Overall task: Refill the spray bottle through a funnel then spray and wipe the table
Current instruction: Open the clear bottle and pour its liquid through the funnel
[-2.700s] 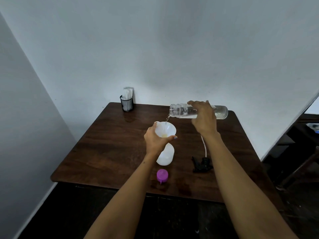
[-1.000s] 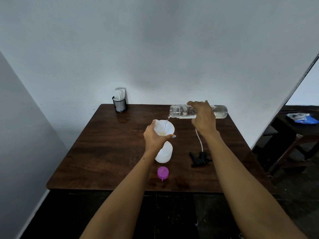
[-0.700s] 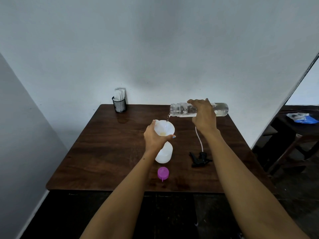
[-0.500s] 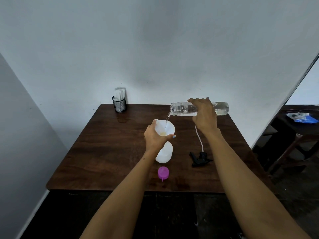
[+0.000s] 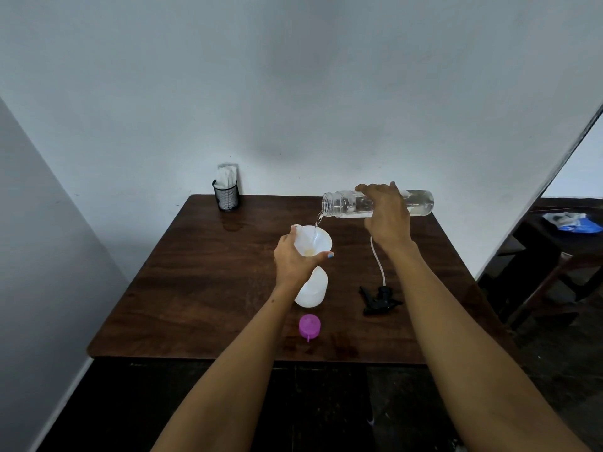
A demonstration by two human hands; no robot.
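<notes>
On table [image 5: 202, 288]: two bottles [image 5: 311, 287], one funnel [image 5: 321, 238].

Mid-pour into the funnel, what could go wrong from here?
1. The stream from the clear bottle lands near the rim of the funnel; slight drift could spill onto the table.
2. Only the left hand steadies the funnel on the spray bottle; a slip could tip both.
</notes>
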